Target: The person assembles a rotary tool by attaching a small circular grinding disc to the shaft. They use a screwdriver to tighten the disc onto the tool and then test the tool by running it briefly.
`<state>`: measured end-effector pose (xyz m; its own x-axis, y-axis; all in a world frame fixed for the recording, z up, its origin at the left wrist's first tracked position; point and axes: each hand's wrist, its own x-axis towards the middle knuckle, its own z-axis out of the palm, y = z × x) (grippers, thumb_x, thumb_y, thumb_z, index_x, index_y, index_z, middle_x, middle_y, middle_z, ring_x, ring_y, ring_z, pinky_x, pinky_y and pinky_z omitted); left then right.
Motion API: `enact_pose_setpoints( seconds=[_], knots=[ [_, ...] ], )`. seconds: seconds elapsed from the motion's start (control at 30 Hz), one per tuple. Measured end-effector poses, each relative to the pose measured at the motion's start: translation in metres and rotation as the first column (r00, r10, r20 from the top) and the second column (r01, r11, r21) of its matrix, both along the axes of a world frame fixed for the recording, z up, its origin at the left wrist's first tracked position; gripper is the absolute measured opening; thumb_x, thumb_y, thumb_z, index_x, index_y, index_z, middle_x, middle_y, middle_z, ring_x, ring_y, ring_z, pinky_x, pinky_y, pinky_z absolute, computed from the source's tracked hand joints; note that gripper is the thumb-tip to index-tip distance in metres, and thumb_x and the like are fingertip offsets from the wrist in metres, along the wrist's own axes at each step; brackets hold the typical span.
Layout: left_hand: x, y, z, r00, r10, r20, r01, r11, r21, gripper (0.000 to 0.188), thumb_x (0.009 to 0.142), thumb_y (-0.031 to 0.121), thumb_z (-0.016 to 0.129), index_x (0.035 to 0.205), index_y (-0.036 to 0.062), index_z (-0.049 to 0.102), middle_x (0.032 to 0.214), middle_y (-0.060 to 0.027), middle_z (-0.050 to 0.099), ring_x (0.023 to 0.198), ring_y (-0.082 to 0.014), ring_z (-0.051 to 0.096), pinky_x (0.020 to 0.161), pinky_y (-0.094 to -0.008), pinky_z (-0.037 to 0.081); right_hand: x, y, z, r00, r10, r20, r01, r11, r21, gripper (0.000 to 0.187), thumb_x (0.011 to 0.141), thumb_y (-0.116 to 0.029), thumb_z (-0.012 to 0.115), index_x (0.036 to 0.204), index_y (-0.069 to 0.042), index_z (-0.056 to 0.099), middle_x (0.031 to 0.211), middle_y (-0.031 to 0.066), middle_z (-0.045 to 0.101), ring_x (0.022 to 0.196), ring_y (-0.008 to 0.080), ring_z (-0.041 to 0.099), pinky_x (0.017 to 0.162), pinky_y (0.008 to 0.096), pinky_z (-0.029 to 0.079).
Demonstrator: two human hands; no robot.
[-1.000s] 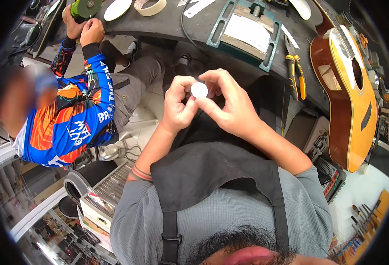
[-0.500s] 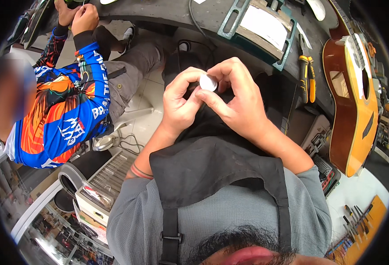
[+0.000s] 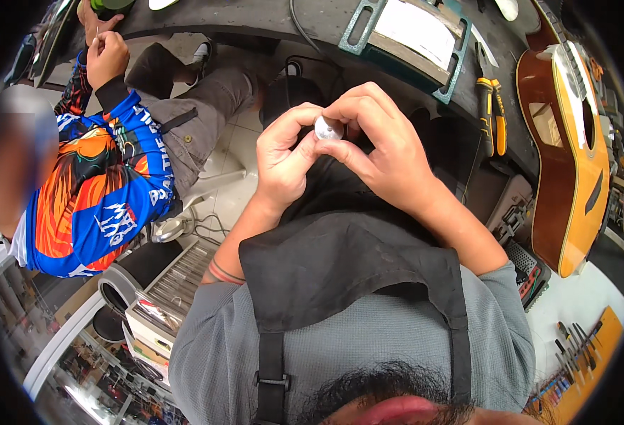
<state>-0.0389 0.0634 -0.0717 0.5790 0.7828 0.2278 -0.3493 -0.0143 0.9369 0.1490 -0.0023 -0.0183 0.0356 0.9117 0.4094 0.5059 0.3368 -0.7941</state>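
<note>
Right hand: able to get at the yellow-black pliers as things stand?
Probably yes: nothing visible stands between the right hand and the pliers, though that hand helps hold the round silver piece.

A dark bench (image 3: 255,17) carries a green metal vise (image 3: 397,69) and, to its right, yellow-and-black pliers (image 3: 486,112).

The silver piece's (image 3: 329,128) far side is out of sight, its rim partly covered by the fingers of the left hand (image 3: 280,157) and right hand (image 3: 386,147). The top edge cuts off the vise (image 3: 400,69), the guitar's neck (image 3: 544,23) and a green tool (image 3: 112,5). The co-worker's head (image 3: 23,152) is blurred (deliberately smeared, apparently); the thin sliver (image 3: 97,32) at that person's fingertips is too small to identify.
</note>
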Motion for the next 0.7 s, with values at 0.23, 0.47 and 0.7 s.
enact_pose_setpoints(
  seconds=[0.23,0.47,0.7],
  knots=[
    [-0.002,0.002,0.003,1.0,-0.019,0.023,0.02,0.998,-0.064,0.02,0.106,-0.002,0.064,0.123,-0.0066,0.074,0.116,-0.0111,0.076,0.108,-0.0187,0.072,0.099,-0.0337,0.058,0.009,0.008,-0.005,0.992,0.122,-0.023,-0.121,0.992,0.025,0.039,0.09,-0.014,0.092,0.123,-0.007,0.073,0.116,0.0104,0.067,0.098,0.032,0.072,0.084,0.0429,0.061],
    [-0.003,0.006,0.008,0.999,-0.031,-0.01,0.03,0.994,-0.107,0.018,0.106,-0.001,0.067,0.122,-0.0057,0.075,0.114,-0.0096,0.075,0.106,-0.0184,0.072,0.098,-0.0336,0.058,0.022,0.021,-0.002,0.973,0.22,0.067,-0.223,0.974,0.05,0.044,0.089,-0.017,0.091,0.127,-0.007,0.071,0.114,0.0098,0.068,0.103,0.0335,0.071,0.087,0.043,0.06],
    [0.004,0.001,0.0,0.987,0.084,-0.137,-0.063,0.987,0.149,0.009,0.104,0.003,0.073,0.113,-0.0001,0.075,0.107,-0.0091,0.075,0.102,-0.0219,0.068,0.093,-0.0362,0.054,0.007,-0.009,0.023,0.814,-0.091,-0.574,-0.253,0.834,-0.49,0.042,0.108,-0.025,0.082,0.138,-0.003,0.063,0.108,0.0036,0.069,0.089,0.011,0.065,0.077,0.0287,0.055]
  ],
)
